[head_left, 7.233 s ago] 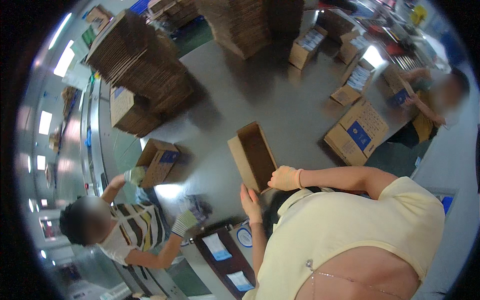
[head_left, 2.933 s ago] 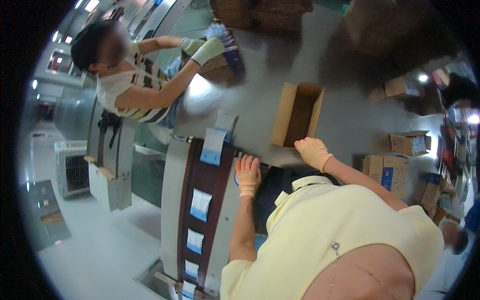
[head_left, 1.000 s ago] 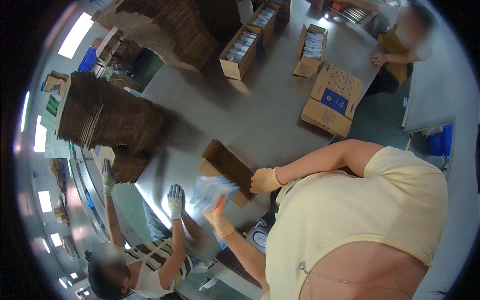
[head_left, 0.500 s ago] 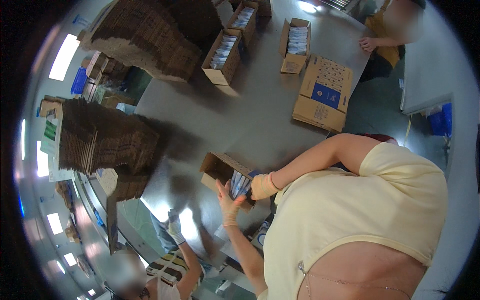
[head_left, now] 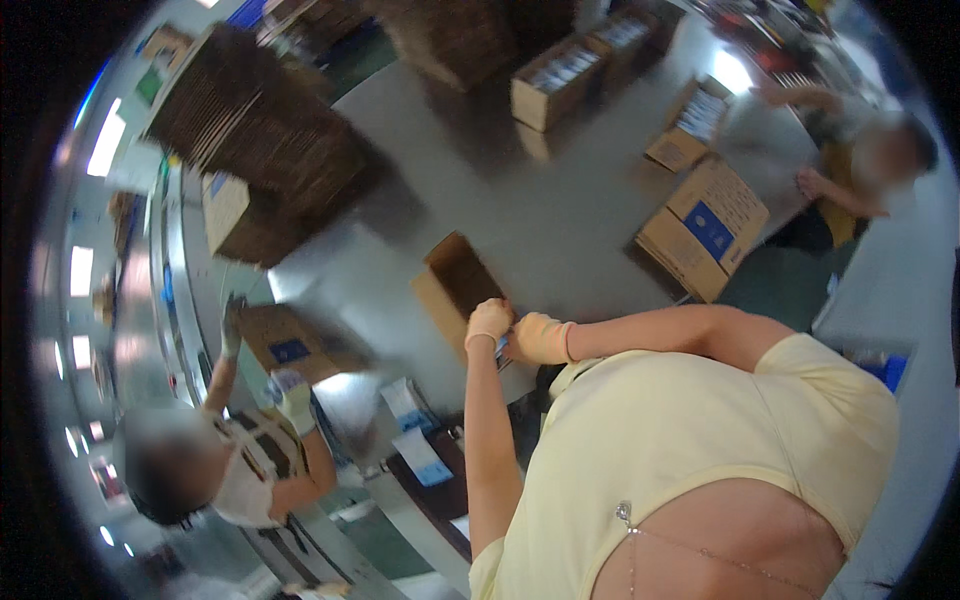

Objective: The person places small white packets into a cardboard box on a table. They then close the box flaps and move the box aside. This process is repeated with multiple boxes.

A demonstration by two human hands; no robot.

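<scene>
An open cardboard carton (head_left: 470,275) lies in front of me on the metal table, with one flap spread to the left. My left hand (head_left: 488,322), in a pale glove, is over the near part of the carton, its fingers curled in. What they hold, if anything, is hidden. Beside it my right hand (head_left: 541,338), also gloved, reaches into the carton's near end; its fingers are out of sight. Only a sliver of the blue-and-white packets (head_left: 502,343) shows between and below the hands.
Flat cartons (head_left: 705,230) lie to the right, near filled cartons (head_left: 560,80) (head_left: 695,115). Tall cardboard stacks (head_left: 260,130) stand left. One co-worker handles a carton (head_left: 290,345) at lower left; another person is at far right. Packets (head_left: 422,457) lie near my left forearm.
My view has shifted. My left hand has gone from spread fingers beside the packets to curled fingers close to my right hand. The lower-left co-worker now has a carton at hand.
</scene>
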